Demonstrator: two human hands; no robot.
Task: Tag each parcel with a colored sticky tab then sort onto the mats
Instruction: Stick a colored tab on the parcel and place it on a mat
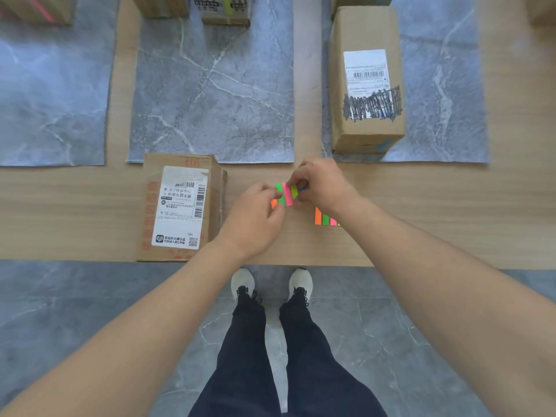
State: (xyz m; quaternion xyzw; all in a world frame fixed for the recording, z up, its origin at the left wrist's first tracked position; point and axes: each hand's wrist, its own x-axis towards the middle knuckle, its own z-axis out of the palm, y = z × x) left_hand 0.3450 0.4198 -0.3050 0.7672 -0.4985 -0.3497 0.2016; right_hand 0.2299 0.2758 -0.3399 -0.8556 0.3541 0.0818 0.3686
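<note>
Cardboard parcel (365, 79) on mat (445, 85), left hand (255, 218), right hand (322, 182) pinching sticky tabs (287, 194)

Three mats lie side by side across our table (451, 212): left mat (51, 94), middle mat (216, 85), right mat (445, 85). A long parcel (365, 79) lies on the right mat's left part. The near parcel (180, 206) lies before the middle mat, left of our left hand (255, 218). That hand and our right hand (322, 182) hold the pad of sticky tabs (285, 194) between them over the table. A second strip of tabs (326, 218) lies just right of it, beside our right wrist.
</note>
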